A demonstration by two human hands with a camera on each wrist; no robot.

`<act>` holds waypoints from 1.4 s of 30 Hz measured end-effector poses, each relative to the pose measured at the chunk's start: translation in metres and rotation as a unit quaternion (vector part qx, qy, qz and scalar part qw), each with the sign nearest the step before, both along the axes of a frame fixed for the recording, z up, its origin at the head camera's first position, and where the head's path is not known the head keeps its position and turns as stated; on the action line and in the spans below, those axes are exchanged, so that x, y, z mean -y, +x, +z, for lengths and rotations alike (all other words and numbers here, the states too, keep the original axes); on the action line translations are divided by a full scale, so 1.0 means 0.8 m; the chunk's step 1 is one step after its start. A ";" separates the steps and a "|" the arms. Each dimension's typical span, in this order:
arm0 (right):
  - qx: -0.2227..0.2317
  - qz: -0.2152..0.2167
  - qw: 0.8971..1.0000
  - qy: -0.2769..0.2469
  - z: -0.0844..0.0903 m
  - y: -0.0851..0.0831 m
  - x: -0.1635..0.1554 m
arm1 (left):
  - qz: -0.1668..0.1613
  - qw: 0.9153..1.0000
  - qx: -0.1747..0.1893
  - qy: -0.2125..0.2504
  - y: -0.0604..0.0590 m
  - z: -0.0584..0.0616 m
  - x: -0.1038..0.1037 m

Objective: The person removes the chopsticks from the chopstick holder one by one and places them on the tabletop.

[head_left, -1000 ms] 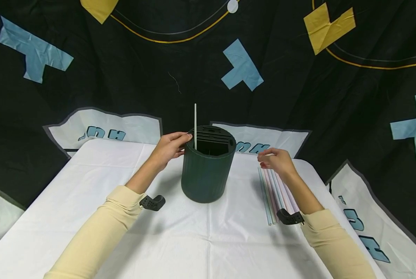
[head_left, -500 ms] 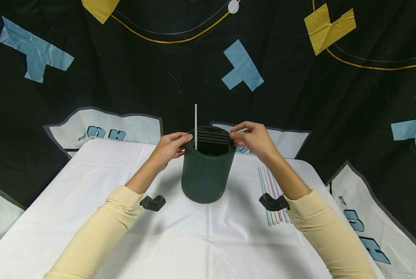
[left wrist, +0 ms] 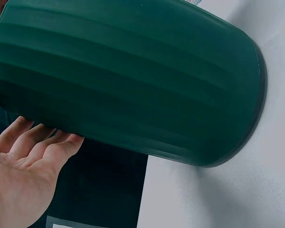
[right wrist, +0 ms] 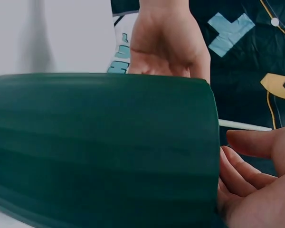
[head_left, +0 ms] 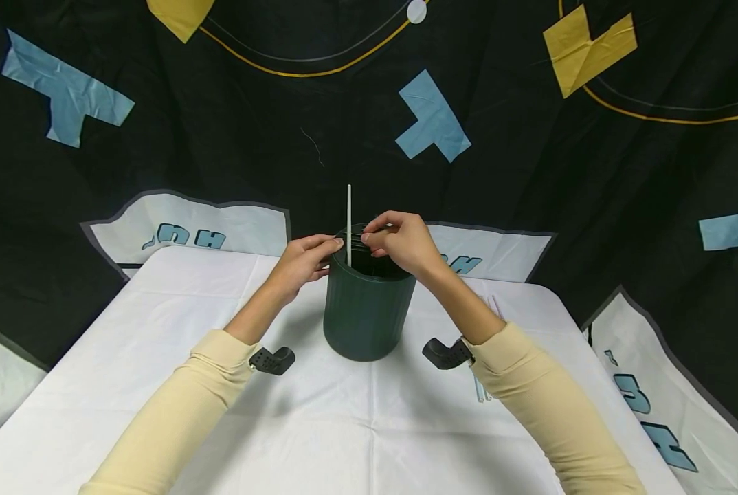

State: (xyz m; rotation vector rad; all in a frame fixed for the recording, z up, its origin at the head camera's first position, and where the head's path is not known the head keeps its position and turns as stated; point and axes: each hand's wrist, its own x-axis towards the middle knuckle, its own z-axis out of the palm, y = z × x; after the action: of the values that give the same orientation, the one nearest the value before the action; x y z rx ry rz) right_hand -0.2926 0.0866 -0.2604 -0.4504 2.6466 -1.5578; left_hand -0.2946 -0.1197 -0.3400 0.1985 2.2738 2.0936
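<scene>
A dark green round utensil holder (head_left: 369, 316), with slots and an open compartment in its top, stands upright on the white table. A thin white stick (head_left: 348, 220) rises from it on the left. My left hand (head_left: 304, 265) holds the holder's left side, thumb at the rim and fingers against the outer wall. My right hand (head_left: 403, 240) is over the top, its fingertips by the slots, just right of the stick. In the right wrist view, thumb and fingers bend near the rim with a small gap; no object shows between them. The holder hides part of these fingers.
Several pastel straws (head_left: 482, 388) lie on the table to the right, mostly covered by my right forearm. A black cloth backdrop (head_left: 251, 137) with blue and yellow patches hangs right behind the white tabletop (head_left: 319, 426).
My right hand has moved left from above the straws, past the holder's right rim, to over its top. The left hand has stayed on the holder; the stick has not moved.
</scene>
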 end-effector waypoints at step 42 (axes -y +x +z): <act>0.020 0.000 0.992 -0.124 -0.011 -0.009 0.015 | -0.006 1.000 0.002 0.011 0.000 0.000 0.000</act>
State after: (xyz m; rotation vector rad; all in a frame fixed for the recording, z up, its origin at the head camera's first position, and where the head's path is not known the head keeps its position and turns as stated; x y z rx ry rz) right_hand -0.2995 0.0747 -0.2694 -0.4223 2.4341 -1.8840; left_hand -0.2944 -0.1196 -0.3398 0.2074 2.2432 2.1113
